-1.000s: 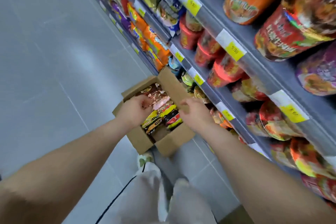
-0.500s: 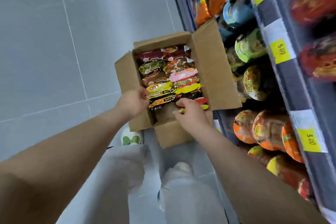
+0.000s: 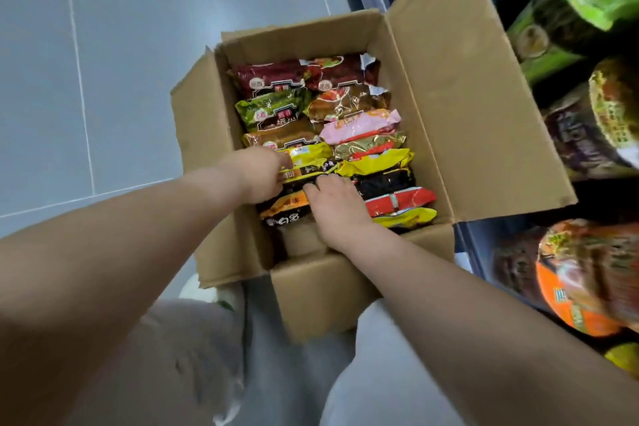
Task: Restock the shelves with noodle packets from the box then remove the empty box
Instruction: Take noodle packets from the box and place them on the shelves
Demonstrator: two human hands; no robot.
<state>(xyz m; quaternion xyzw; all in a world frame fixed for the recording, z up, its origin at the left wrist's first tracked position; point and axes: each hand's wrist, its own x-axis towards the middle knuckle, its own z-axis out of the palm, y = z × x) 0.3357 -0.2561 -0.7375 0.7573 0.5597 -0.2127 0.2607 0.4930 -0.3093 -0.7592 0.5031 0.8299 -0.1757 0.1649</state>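
An open cardboard box (image 3: pixel 460 121) stands on the floor against the shelf unit, its flaps folded out. Inside, noodle packets (image 3: pixel 345 97) stand on edge in two columns: dark red, green, brown, pink, gold, yellow, black and red ones. A gap shows at the near end of the left column. My left hand (image 3: pixel 254 175) reaches in from the left and grips a yellow and black packet (image 3: pixel 307 157) in the left column. My right hand (image 3: pixel 337 206) curls its fingers over the black and orange packets (image 3: pixel 287 206) just in front of it.
Shelves on the right hold cup noodles (image 3: pixel 584 284) in orange, green and dark tubs, close beside the box's right flap. Grey tiled floor (image 3: pixel 103 79) spreads to the left. My grey-trousered knees (image 3: pixel 193 356) and a white shoe (image 3: pixel 202 289) sit just before the box.
The view has dropped and closed in on the box. Both hands have moved from the box's near edge into the left column and now hold packets there.
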